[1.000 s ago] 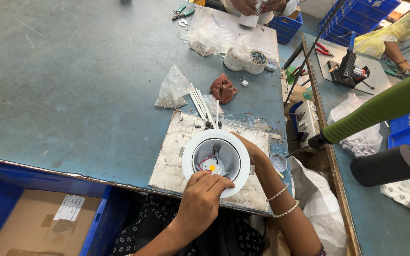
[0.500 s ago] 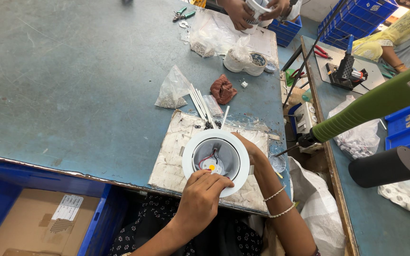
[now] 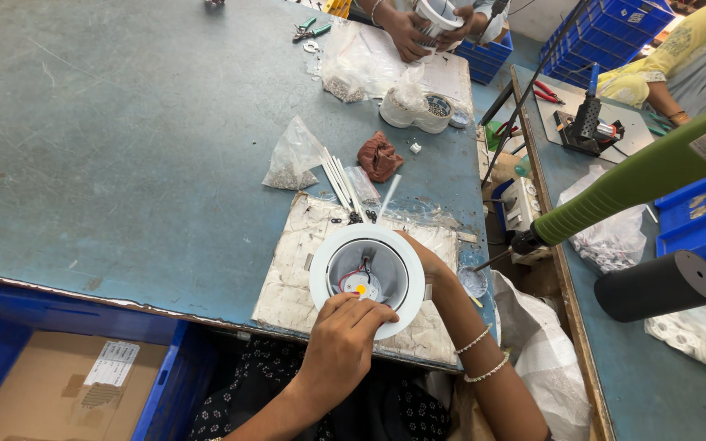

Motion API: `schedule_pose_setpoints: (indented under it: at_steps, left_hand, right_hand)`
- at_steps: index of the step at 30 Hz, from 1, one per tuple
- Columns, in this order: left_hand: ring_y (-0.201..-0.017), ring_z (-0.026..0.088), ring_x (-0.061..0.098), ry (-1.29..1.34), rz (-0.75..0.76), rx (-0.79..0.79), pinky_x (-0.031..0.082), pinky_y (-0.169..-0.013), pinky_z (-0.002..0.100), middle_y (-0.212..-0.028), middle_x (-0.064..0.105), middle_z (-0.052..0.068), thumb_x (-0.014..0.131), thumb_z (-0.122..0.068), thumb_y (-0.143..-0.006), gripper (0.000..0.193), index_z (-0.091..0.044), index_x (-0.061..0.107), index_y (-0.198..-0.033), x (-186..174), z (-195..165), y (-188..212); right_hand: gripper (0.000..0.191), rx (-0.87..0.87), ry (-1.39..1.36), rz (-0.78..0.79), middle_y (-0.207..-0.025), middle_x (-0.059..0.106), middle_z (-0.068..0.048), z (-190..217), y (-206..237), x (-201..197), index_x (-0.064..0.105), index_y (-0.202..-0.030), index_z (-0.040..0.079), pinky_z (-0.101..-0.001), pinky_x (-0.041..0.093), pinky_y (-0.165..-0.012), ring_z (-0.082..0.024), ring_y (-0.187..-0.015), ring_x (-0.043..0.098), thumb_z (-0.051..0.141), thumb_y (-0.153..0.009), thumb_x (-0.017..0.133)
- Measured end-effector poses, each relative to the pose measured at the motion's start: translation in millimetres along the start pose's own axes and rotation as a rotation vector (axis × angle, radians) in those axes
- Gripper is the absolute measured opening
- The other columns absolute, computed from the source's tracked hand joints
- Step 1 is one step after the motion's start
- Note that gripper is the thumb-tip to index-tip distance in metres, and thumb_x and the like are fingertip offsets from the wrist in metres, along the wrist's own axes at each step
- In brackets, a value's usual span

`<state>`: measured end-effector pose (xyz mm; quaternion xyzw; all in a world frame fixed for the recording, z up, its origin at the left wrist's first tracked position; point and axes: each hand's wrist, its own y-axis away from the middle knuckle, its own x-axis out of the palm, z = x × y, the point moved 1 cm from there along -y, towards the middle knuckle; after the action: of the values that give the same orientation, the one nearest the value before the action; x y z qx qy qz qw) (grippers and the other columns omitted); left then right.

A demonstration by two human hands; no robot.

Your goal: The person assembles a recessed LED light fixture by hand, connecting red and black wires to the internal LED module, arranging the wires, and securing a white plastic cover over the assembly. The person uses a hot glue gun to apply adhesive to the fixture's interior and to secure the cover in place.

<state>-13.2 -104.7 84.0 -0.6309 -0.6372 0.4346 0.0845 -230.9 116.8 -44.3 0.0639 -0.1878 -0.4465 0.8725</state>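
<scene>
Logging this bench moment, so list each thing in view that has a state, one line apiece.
left hand: fingertips inside the light housing, by the yellow chip
right hand: gripping the housing's far rim
white round light housing: open side up on the worn mat, red and black wires showing
worn mat: flat at the table edge
clear screw bag: lying slumped
green power screwdriver: hanging, unheld

Hidden and cut-off items

Right hand [image 3: 426, 260]: mostly concealed behind white lamp housing [image 3: 367, 278], grip not discernible. Left hand [image 3: 345, 339]: fingertips hidden inside housing rim. Green tool [image 3: 639, 180]: cut by right frame edge. Co-worker's hands [image 3: 418, 24], upper centre: cropped by top edge. Small black parts [image 3: 353, 218]: too small to identify.
</scene>
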Motion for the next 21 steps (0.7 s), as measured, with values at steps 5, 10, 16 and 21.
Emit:
schedule_pose_setpoints:
  at_steps: [5,10,16,21]
  left_hand:
    - [-0.099,0.025,0.068,0.007,0.034,-0.01,0.044,-0.103,0.043,-0.101,0.073,0.006,0.062,0.006,-0.084,0.024,-0.007,0.07,-0.104,-0.6,0.9,1.2]
    - [-0.099,0.026,0.068,0.014,0.026,0.002,0.044,-0.104,0.044,-0.101,0.073,0.006,0.062,0.006,-0.083,0.025,-0.007,0.07,-0.103,-1.2,-1.3,3.1]
    - [-0.1,0.025,0.068,0.003,0.023,0.002,0.044,-0.104,0.044,-0.101,0.073,0.006,0.064,0.006,-0.083,0.025,-0.006,0.07,-0.104,-2.1,-0.3,4.5]
    - [-0.1,0.025,0.068,-0.002,0.024,0.007,0.044,-0.103,0.044,-0.102,0.073,0.006,0.064,0.007,-0.082,0.026,-0.006,0.07,-0.104,-2.2,1.2,4.3]
  right_hand:
    - [0.03,-0.024,-0.056,0.021,-0.104,0.075,-0.014,2.3,5.4,-9.3,0.067,-0.121,-0.007,-0.0284,0.061,-0.071,-0.013,-0.081,0.072,0.01,-0.096,0.069]
    - [0.028,-0.038,-0.099,0.073,-0.104,0.073,-0.015,-10.0,-6.5,-22.7,0.067,-0.12,-0.01,-0.0298,0.062,-0.071,-0.013,-0.082,0.071,0.01,-0.1,0.069]
    - [0.033,0.017,0.007,-0.076,-0.104,0.074,-0.012,-20.7,-13.6,-27.6,0.066,-0.121,-0.005,-0.0275,0.061,-0.067,-0.011,-0.081,0.071,0.016,-0.097,0.061]
    - [0.03,-0.012,0.095,0.009,-0.101,0.074,-0.011,-12.4,-14.4,-22.1,0.067,-0.118,-0.008,-0.0271,0.059,-0.065,-0.01,-0.079,0.069,0.014,-0.097,0.064]
